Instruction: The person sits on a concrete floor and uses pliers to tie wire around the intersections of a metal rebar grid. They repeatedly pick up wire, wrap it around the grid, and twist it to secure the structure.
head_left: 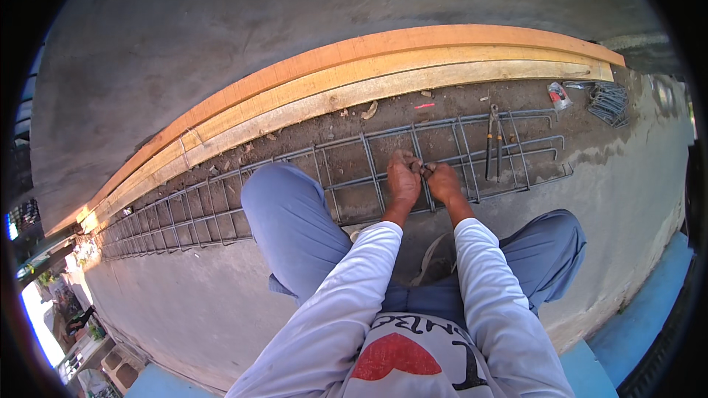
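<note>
A long steel rebar cage (pixel 372 165) of straight bars and rectangular stirrups lies across the ground before me, between my spread knees and some boards. My left hand (pixel 403 181) is closed, its fingers pinched at a stirrup where it meets a lengthwise bar. Close beside it, my right hand (pixel 445 183) is closed too, fingertips almost meeting the left ones at the same crossing. Whatever the fingertips hold is too small and covered to make out. Right of my hands, a pair of pincers (pixel 490 149) with dark handles rests across the cage bars.
Beyond the cage run long wooden boards (pixel 324 60), stacked side by side. A heap of bent steel stirrups (pixel 609 105) lies at the far right, next to a small plastic packet (pixel 558 95). A red scrap (pixel 424 106) lies on the dirt. Concrete (pixel 184 302) borders the cage's near side.
</note>
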A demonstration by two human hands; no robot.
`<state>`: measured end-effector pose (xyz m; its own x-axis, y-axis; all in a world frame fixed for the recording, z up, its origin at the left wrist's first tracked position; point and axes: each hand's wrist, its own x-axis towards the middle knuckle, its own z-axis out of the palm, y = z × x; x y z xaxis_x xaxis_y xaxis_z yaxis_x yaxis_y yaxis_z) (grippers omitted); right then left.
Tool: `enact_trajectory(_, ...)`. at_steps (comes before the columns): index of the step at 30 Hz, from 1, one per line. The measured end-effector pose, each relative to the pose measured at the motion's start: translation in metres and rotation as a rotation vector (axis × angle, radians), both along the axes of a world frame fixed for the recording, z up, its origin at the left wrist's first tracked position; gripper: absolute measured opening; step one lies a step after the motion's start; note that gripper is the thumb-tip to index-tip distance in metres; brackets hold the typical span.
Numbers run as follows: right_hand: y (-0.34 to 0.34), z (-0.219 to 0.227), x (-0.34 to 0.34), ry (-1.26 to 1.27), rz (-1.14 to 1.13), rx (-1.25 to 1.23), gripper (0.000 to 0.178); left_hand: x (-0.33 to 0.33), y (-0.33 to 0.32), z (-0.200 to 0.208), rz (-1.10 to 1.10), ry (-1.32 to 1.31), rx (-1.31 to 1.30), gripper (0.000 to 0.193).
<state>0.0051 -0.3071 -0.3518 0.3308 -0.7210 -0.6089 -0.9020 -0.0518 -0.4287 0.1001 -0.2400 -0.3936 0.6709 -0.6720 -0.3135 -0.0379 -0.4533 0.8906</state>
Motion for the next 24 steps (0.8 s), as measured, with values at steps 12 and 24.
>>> enact_trajectory(12,0.004,-0.026,-0.005,0.136,-0.108,-0.041,0.029,-0.012,-0.008,0.015,0.018,-0.097,0.011,0.021)
enact_trajectory(24,-0.021,0.021,-0.003,0.126,0.304,0.108,0.023,-0.004,0.016,0.02,-0.07,-0.212,0.045,0.036)
